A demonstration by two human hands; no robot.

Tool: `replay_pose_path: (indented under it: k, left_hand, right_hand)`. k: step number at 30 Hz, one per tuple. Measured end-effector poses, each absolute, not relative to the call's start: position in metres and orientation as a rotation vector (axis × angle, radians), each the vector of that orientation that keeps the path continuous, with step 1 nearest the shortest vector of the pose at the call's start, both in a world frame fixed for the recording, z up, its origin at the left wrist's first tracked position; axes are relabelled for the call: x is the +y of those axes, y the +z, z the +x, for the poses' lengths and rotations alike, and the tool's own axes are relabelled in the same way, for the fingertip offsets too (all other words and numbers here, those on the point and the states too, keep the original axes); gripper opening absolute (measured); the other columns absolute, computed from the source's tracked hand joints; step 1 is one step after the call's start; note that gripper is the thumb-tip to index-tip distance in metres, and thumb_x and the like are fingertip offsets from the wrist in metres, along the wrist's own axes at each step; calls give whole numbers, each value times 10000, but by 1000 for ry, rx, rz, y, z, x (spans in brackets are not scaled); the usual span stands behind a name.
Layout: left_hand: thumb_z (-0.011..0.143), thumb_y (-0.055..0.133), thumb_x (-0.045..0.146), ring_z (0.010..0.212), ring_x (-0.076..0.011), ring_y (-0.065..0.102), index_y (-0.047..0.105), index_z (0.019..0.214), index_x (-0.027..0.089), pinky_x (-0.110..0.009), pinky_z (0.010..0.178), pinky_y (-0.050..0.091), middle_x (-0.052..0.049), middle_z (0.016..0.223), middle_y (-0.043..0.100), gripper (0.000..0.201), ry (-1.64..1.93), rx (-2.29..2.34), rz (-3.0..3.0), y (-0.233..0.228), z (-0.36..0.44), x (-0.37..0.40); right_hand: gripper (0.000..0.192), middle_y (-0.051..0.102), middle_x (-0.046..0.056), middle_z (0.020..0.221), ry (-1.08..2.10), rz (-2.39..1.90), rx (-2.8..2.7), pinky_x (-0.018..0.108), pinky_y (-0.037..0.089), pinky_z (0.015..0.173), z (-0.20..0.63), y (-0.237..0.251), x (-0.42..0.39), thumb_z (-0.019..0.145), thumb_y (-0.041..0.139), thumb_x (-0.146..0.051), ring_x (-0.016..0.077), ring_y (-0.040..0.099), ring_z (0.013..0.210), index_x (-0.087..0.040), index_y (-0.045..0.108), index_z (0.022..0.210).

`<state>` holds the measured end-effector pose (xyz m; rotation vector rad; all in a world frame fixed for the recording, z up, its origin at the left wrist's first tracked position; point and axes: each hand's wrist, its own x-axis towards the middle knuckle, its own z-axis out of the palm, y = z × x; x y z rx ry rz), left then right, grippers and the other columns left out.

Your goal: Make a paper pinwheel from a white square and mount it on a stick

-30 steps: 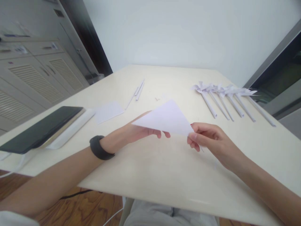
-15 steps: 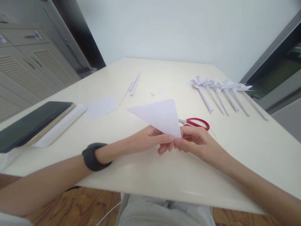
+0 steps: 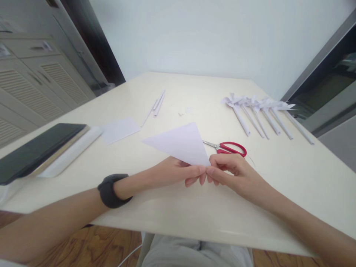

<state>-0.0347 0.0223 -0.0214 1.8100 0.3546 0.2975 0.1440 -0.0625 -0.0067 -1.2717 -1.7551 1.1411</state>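
Both hands (image 3: 207,174) pinch paper triangle (image 3: 182,144), seemingly just before red scissors (image 3: 229,148).

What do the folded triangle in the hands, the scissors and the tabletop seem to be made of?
Folded triangle: thin white paper, matte; it keeps a sharp crease and straight edges.
Scissors: shiny grey blades, likely steel; glossy red handle loops, probably plastic.
Tabletop: smooth cream surface with soft reflections near the front edge, perhaps laminate or lacquered board; the core is not visible.
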Motion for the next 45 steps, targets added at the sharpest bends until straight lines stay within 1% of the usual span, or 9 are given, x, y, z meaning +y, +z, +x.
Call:
replay_pose_path:
  k: [8, 12, 14, 16, 27, 33, 36, 40, 45]
  left_hand:
    - [864, 461, 196, 505, -82, 461, 605, 626, 136, -210, 544, 396, 39, 511, 466, 285, 359, 368, 1744, -20, -36, 23]
    - [874, 480, 251, 495, -83, 443, 609, 631, 137, -228, 578, 404, 40, 507, 452, 298, 390, 363, 1699, -23, -38, 25]
    - [865, 496, 270, 496, -85, 443, 598, 613, 134, -232, 565, 402, 26, 525, 484, 304, 394, 345, 1678, -24, -39, 26]
    - [857, 500, 275, 495, -87, 442, 596, 598, 130, -234, 542, 393, 12, 539, 506, 313, 395, 327, 1665, -24, -40, 26]
    - [872, 516, 263, 479, -81, 423, 655, 617, 122, -236, 517, 353, 22, 505, 463, 323, 426, 359, 1675, -22, -40, 26]
    - [856, 559, 339, 476, -98, 430, 704, 696, 136, -255, 540, 382, 30, 487, 417, 296, 512, 340, 1630, -22, -41, 30]
    - [874, 543, 321, 481, -97, 427, 716, 739, 136, -255, 553, 394, 28, 495, 424, 287, 561, 323, 1601, -22, -43, 31]
    - [896, 514, 293, 497, -85, 432, 706, 731, 137, -234, 558, 398, 29, 513, 437, 297, 608, 331, 1588, -23, -46, 31]
    - [898, 504, 294, 486, -80, 426, 679, 698, 167, -218, 529, 391, 40, 501, 430, 294, 694, 357, 1544, -22, -48, 28]
  right_hand:
    - [191, 609, -14, 753, 1120, -1279, -1900, 228, 437, 618, 149, -1, -64, 913, 478, -248, 108, 566, 698, -187, 608, 788]
    - [170, 608, -9, 813, 628, -1589, -2048, 267, 414, 621, 170, 1, -61, 911, 478, -322, 140, 552, 740, -221, 594, 838]
    - [130, 601, 24, 932, 328, -1774, -2096, 317, 418, 720, 183, -3, -57, 896, 494, -313, 186, 549, 879, -225, 590, 900]
    - [164, 588, 49, 987, 272, -1881, -2116, 338, 428, 746, 194, -10, -52, 890, 488, -341, 213, 549, 933, -227, 579, 965]
    - [189, 636, 47, 786, 492, -2149, -1949, 316, 402, 552, 211, -14, -41, 798, 546, -396, 202, 570, 659, -208, 555, 781]
    - [139, 631, 57, 887, 1345, -1593, -1613, 284, 450, 639, 202, 7, -48, 799, 586, -259, 181, 588, 783, -192, 617, 917]
    - [166, 579, 22, 891, 1502, -1341, -1450, 250, 464, 652, 186, 12, -56, 770, 646, -205, 135, 558, 760, -203, 590, 925]
    - [148, 455, -42, 663, 1560, -1261, -1376, 200, 294, 418, 167, 6, -66, 799, 637, -330, 59, 397, 469, -208, 558, 827]
    - [368, 307, -59, 599, 1534, -1276, -1292, 228, 201, 412, 151, 2, -71, 809, 565, -520, 74, 283, 444, -215, 389, 703]
